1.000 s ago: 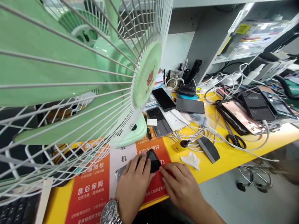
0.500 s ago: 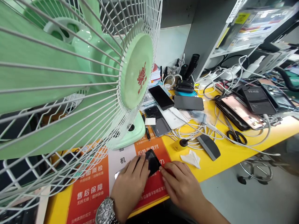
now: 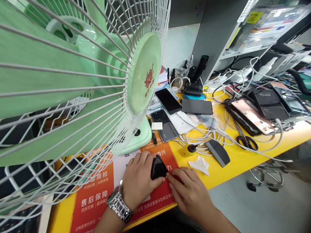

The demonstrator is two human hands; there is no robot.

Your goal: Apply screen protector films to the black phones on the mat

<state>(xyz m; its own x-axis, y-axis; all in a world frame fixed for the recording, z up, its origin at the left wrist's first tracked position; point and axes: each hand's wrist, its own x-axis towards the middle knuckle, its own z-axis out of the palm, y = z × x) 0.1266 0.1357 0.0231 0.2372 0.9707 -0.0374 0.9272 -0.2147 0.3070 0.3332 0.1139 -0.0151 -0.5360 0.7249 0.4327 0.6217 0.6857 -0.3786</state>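
Observation:
A dark phone [image 3: 158, 167] lies on a red and orange printed mat [image 3: 97, 194]. My left hand [image 3: 141, 179], with a metal watch [image 3: 119, 204] on its wrist, wraps over the phone from the left, the thumb along its near edge and the fingers over its far side. Much of the phone is hidden under that hand. At the phone's right corner my right hand [image 3: 188, 187] has thumb and forefinger pinched together, touching it. Whatever small thing is between those fingertips is too small to make out.
A green fan [image 3: 143, 74] in a white cage fills the left. Behind and right of my hands are a yellow bottle [image 3: 188, 150], a crumpled tissue [image 3: 199, 165], a grey-black tool [image 3: 218, 153], scissors [image 3: 246, 142], white cables [image 3: 194, 139] and several phones [image 3: 196, 106].
My left hand has turned and shifted over the phone, its thumb now out along the near edge and the watch rotated. My right hand stays pinched at the phone's corner.

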